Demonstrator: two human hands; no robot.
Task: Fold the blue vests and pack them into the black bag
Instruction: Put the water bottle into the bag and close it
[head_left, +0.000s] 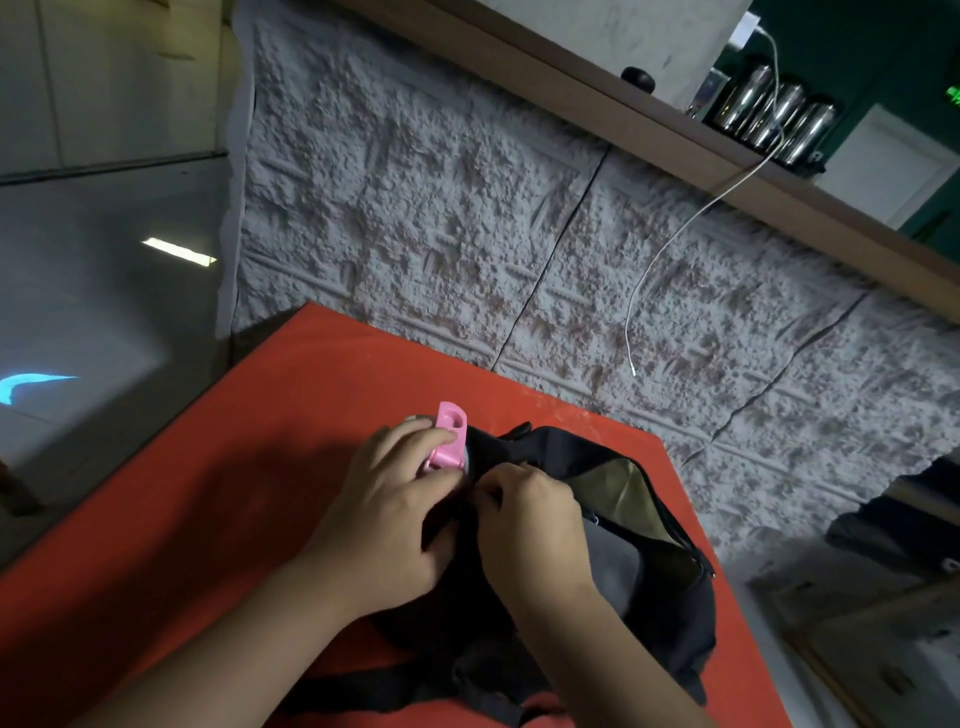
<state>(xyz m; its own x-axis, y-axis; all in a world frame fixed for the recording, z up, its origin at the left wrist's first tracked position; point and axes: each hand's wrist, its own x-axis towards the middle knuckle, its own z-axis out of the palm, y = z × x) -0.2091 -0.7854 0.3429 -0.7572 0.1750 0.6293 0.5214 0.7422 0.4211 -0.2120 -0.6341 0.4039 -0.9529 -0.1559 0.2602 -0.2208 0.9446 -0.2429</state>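
A red table (218, 499) with a flat, matte top fills the near half of the view, its far edge set just beside a rough wall panel (467, 208) embossed with a blocky stone pattern and split by thin dark seams. Above it runs a brown wooden ledge (597, 98) carrying shiny metal cans (774, 111), and a thin white cable (675, 244) hangs down over the panel. A glossy floor lies to the left. The black bag (660, 561), soft cloth with an olive lining showing in its open mouth, rests on the table's near right part. The left hand (384, 514) curls round a pink plastic object (448, 439) at the bag's left end; the right hand (530, 525) pinches the bag's black fabric beside it. No blue vest can be made out.
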